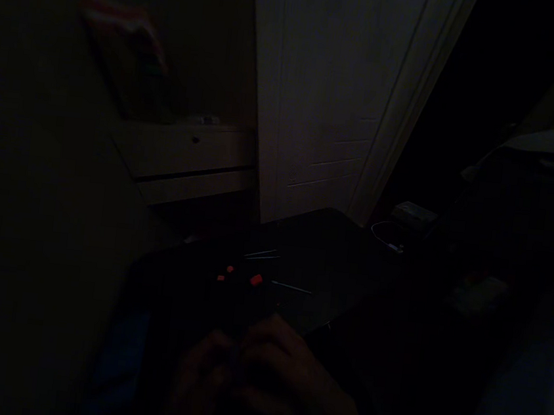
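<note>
The picture is very dark. My left hand (203,371) and my right hand (284,367) are close together at the near side of a dark table (331,253), both with curled fingers. Whatever lies between them is too dark to make out. Beyond the hands, on the tabletop, is a red-orange block (256,280). Two smaller orange pieces (221,278) lie to its left. A thin metal rod (291,287) rests to the right of the block, and two more slim rods (261,255) lie farther back.
A pale panelled door (328,94) stands behind the table. Left of it is a drawer unit (193,152) with a red-edged package (125,53) on top. A white cable (383,235) and a pale box (413,214) are beyond the table's right side.
</note>
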Demonstrator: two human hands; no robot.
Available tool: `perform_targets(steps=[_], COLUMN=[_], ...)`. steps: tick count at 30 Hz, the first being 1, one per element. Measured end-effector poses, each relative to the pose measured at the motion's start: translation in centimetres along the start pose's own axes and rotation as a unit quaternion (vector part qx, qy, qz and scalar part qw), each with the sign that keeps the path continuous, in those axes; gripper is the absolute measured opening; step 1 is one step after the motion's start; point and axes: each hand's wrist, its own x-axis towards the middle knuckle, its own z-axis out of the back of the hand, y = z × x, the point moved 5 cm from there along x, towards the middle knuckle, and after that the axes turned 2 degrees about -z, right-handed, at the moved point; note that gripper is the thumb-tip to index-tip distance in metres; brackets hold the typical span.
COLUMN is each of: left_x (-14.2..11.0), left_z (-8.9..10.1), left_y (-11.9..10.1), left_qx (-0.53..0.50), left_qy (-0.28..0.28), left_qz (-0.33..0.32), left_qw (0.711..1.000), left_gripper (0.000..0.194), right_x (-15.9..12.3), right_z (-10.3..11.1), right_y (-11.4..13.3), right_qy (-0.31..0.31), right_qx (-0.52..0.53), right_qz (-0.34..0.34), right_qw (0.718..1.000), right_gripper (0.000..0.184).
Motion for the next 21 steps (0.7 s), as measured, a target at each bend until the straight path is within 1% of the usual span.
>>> perform_targets(steps=[3, 6, 8, 10, 11, 13, 14, 15, 17, 18, 19, 21], left_x=[-0.1, -0.2, -0.3, -0.3, -0.2, 0.0, 0.1, 0.1, 0.0, -0.1, -0.2, -0.5], left_z=[-0.4, -0.1, 0.4, 0.8, 1.0, 1.1, 1.0, 0.9, 0.5, 0.3, 0.2, 0.1], left_y=[-0.1, -0.1, -0.2, -0.6, -0.8, -1.5, -1.8, -2.1, -2.6, -2.9, -3.1, -3.4], left_qx=[0.011, 0.048, 0.08, 0.106, 0.116, 0.136, 0.147, 0.159, 0.179, 0.186, 0.192, 0.198], left_qy=[0.001, 0.01, 0.018, 0.027, 0.028, 0.029, 0.032, 0.037, 0.051, 0.058, 0.059, 0.062], left_qz=[-0.021, -0.013, -0.003, 0.001, -0.001, -0.004, -0.001, 0.003, 0.011, 0.015, 0.014, 0.008], left_qw=[1.0, 0.999, 0.997, 0.994, 0.993, 0.99, 0.989, 0.987, 0.982, 0.981, 0.98, 0.978], left_gripper=[0.017, 0.016, 0.016, 0.018, 0.019, 0.02, 0.02, 0.02, 0.022, 0.022, 0.022, 0.021], right_x=[0.2, 0.2, -0.1, -0.5, -0.7, -0.9, -0.9, -0.9, -0.8, -0.7, -0.7, -0.7], right_z=[0.2, 0.2, 0.1, -0.2, -0.3, -0.5, -0.6, -0.7, -0.8, -0.7, -0.6, -0.3], right_y=[-0.1, -0.4, -0.5, -0.8, -0.9, -1.5, -1.7, -1.8, -1.8, -1.9, -1.9, -1.9], right_qy=[-0.021, -0.024, -0.017, -0.008, -0.007, -0.004, 0.007, 0.022, 0.064, 0.08, 0.086, 0.083], right_qx=[0.019, 0.022, 0.021, 0.021, 0.022, 0.029, 0.031, 0.032, 0.028, 0.025, 0.025, 0.029], right_qz=[0.035, 0.031, 0.031, 0.021, 0.008, -0.039, -0.062, -0.078, -0.109, -0.127, -0.141, -0.153], right_qw=[0.999, 0.999, 0.999, 1.0, 1.0, 0.999, 0.998, 0.996, 0.992, 0.988, 0.986, 0.984], right_gripper=[0.019, 0.017, 0.02, 0.034, 0.045, 0.07, 0.076, 0.075, 0.058, 0.048, 0.042, 0.043])
